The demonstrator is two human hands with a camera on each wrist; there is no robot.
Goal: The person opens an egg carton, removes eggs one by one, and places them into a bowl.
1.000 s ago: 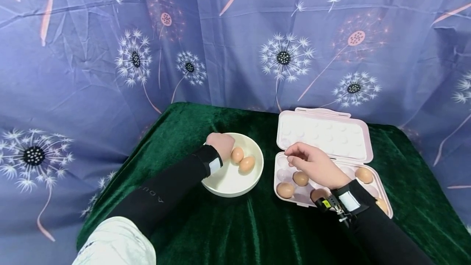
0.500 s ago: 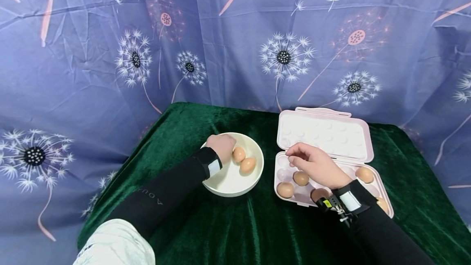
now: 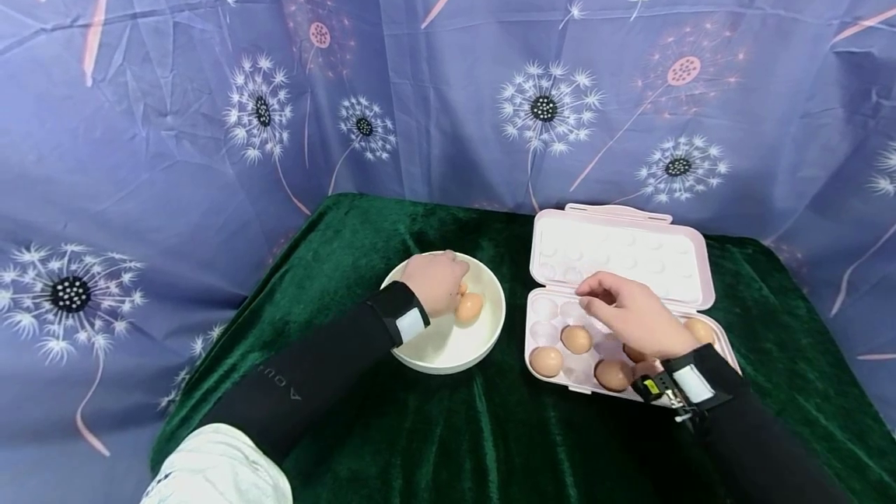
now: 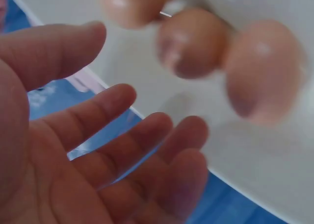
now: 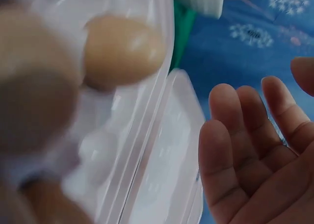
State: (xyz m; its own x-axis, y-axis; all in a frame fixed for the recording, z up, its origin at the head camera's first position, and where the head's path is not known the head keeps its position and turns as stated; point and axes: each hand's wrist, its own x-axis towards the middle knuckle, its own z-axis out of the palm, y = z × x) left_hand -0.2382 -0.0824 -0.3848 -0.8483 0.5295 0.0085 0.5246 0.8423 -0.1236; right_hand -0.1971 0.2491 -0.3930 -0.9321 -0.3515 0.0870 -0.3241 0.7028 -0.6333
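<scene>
My left hand [image 3: 434, 284] hovers over the white bowl [image 3: 448, 346], fingers loosely bent and holding nothing. Three brown eggs show in the left wrist view: one egg [image 4: 136, 7] near the thumb tip, a middle egg [image 4: 196, 43] and an outer egg [image 4: 267, 69]. From the head, one egg [image 3: 469, 308] shows in the bowl beside the hand, which partly covers another. Above the pale pink egg carton [image 3: 577, 369], my right hand [image 3: 640, 319] is held with relaxed fingers, gripping nothing. Several eggs sit in its hollows, including a front-left egg [image 3: 546, 362].
The carton's lid [image 3: 619, 246] lies folded back behind its base. Dark green velvet cloth [image 3: 427, 434] covers the table. A purple-blue dandelion-print curtain [image 3: 448, 99] hangs behind and at the left.
My left hand has shifted slightly right in the bowl and now covers much of one egg. My right hand has moved a little right over the carton.
</scene>
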